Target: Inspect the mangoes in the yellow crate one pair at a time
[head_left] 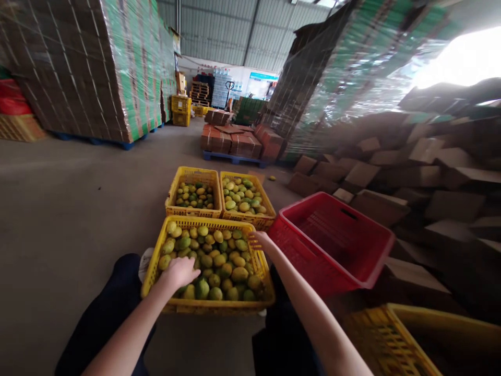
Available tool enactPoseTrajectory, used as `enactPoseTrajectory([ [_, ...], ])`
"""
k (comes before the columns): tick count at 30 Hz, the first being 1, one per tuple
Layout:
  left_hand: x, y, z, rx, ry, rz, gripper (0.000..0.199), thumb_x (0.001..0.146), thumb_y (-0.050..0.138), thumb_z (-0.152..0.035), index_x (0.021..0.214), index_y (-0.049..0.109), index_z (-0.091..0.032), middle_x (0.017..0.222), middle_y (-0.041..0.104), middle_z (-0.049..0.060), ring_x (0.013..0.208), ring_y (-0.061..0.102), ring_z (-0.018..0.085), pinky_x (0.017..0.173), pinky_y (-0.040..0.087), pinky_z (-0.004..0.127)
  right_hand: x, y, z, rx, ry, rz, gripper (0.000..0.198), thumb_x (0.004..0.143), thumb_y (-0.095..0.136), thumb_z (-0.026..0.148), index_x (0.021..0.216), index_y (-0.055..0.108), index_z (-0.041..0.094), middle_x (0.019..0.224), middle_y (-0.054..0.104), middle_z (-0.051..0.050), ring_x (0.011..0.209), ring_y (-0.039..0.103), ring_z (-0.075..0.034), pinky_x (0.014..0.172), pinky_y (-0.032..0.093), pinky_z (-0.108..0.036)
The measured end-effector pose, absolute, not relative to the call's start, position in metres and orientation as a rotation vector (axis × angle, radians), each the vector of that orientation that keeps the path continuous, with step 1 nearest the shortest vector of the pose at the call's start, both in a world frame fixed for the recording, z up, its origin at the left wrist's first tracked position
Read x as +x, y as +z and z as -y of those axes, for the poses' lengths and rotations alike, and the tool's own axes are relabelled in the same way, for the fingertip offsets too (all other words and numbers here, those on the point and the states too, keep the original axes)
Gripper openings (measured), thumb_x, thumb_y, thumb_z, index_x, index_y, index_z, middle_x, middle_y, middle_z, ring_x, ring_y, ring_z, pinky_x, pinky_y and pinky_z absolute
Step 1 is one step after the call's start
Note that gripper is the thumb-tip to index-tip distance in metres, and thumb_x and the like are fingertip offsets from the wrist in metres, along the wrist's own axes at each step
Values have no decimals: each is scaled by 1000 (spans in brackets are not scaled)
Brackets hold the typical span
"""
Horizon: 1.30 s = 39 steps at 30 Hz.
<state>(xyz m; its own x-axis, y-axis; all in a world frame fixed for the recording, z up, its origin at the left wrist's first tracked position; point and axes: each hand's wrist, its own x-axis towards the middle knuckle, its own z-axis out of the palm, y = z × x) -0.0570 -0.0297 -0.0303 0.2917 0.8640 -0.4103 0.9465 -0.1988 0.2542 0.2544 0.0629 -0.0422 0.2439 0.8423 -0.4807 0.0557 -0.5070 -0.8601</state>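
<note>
A yellow plastic crate full of green and yellow lemons stands between my knees. My left hand rests over the lemons on the crate's left side, palm down, its thumb and finger apart. Nothing shows in its grasp, though the fingertips are partly hidden. At the crate's right rim is my right hand, fingers stretched out and spread, pointing left over the fruit. Just beyond are two more yellow crates, the left one less full and the right one fuller, both holding similar lemons.
A tilted red crate with a bare interior stands to the right. Another yellow crate is at the lower right. Cardboard boxes are heaped on the right. Wrapped pallet stacks rise at the left, and strapped cardboard bundles lie on a blue pallet ahead.
</note>
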Motion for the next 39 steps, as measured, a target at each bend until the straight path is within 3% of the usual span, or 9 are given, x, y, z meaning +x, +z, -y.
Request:
enactPoseTrajectory([
  [2,-56,-37,29,2121,-241,-1582,40,95,50,-39,118,73,-15,120,74,22,114,70,43,98,53,54,249,-63,-43,-1905,1316,934,9,78,74,19,79,64,18,59,58,2,51,56,-14,53,49,-26],
  [4,-54,-40,30,2128,-268,-1565,36,95,53,-38,115,74,-17,118,75,20,113,70,42,98,53,54,242,-75,-35,-1988,1272,1055,17,73,74,11,68,61,20,56,56,3,58,60,-17,59,50,-27],
  [8,-50,-35,33,2169,-385,-1571,37,97,52,-38,119,73,-16,122,75,19,113,71,38,97,54,48,230,-83,-41,-2036,1140,1346,23,73,75,10,62,58,22,66,64,-1,91,68,-23,79,52,-27],
  [13,-47,-39,33,2124,-472,-1570,39,99,52,-37,124,71,-15,127,73,20,115,70,34,98,54,43,217,-111,-31,-2179,1051,1777,13,74,77,14,80,68,21,100,75,-8,120,64,-29,100,48,-34],
  [17,-52,-55,30,2022,-451,-1556,36,94,60,-36,122,72,-15,128,73,20,119,69,34,100,52,41,205,-143,-15,-2341,938,2119,46,64,84,12,108,70,13,135,63,-23,136,51,-41,113,37,-53],
  [20,-59,-64,29,1982,-424,-1571,38,95,59,-36,122,72,-13,129,72,21,121,67,36,100,50,42,190,-162,-12,-2340,809,2316,65,71,82,20,132,60,12,152,48,-27,147,38,-42,117,29,-57],
  [26,-84,-77,39,2011,-473,-1618,41,96,56,-35,125,70,-9,125,72,24,116,68,39,95,50,43,165,-199,-2,-2334,650,2412,72,87,61,25,154,38,9,149,51,-28,144,42,-39,118,27,-57],
  [34,-90,-119,40,1908,-422,-1639,42,98,55,-44,120,72,-13,129,69,22,122,63,38,101,46,44,166,-215,-5,-2320,621,2400,84,84,58,23,160,26,2,147,53,-29,141,46,-38,121,23,-53],
  [39,-80,-138,50,1885,-306,-1608,35,100,53,-41,120,72,-19,139,63,18,131,57,33,108,44,43,158,-203,10,-2329,661,2370,83,87,56,19,161,24,3,162,34,-31,155,26,-38,123,17,-54],
])
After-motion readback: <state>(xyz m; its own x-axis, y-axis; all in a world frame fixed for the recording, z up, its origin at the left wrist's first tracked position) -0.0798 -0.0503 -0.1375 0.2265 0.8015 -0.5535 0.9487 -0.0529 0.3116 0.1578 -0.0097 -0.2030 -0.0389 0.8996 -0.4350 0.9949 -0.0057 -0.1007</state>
